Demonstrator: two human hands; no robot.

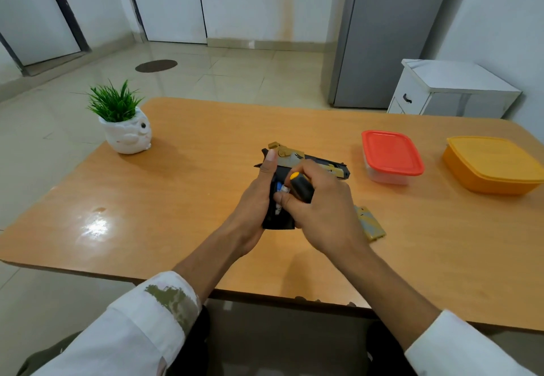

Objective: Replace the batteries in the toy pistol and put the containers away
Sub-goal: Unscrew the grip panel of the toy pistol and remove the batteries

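A person in white sleeves works on a black-and-gold toy pistol (287, 152) held just above the middle of an orange wooden table (191, 199), muzzle pointing right and grip pointing toward the near edge. The left hand (256, 199) cradles the grip from the left side, fingers wrapped beneath it and out of sight, thumb laid straight up along the rear of the slide, its tip just short of the gold hammer. The right hand (323, 211) comes in from the right, fingers curled round the handle of a black screwdriver with a yellow cap (301, 186), which stands tilted above the open grip; its shaft and tip are hidden behind the hand. One right fingertip touches the grip's opened side, where a blue-and-white battery (283, 189) shows in the compartment, lying between the left palm and the right fingers. A gold-and-grey grip cover (371, 224) lies flat on the table just right of the right hand, partly hidden by it. Farther right stand two closed containers: a clear plastic box with a red lid (391, 155) near the pistol's muzzle, and a yellow lidded box (494, 163) by the table's right edge, apart from each other. At the far left corner sits a green artificial plant in a white owl-shaped pot (123, 122). A white cabinet (450, 87) stands on the floor beyond the table's far right.
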